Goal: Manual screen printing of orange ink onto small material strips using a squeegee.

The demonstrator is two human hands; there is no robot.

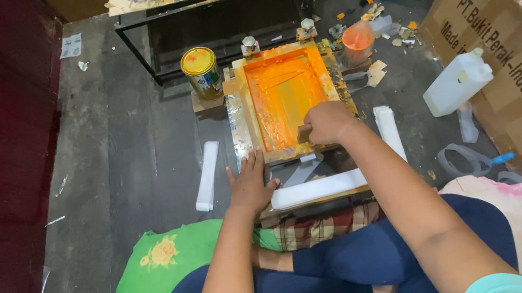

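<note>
Ink could smear: our right hand clamps the squeegee at the frame's 6 o'clock edge; left hand, fingers spread, may let it shift.

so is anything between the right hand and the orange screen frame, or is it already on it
Nothing visible stands between them. The right hand is already at the near edge of the orange, paint-covered wooden screen frame, closed on a small tool. The left hand rests flat beside the frame's near left corner.
</note>
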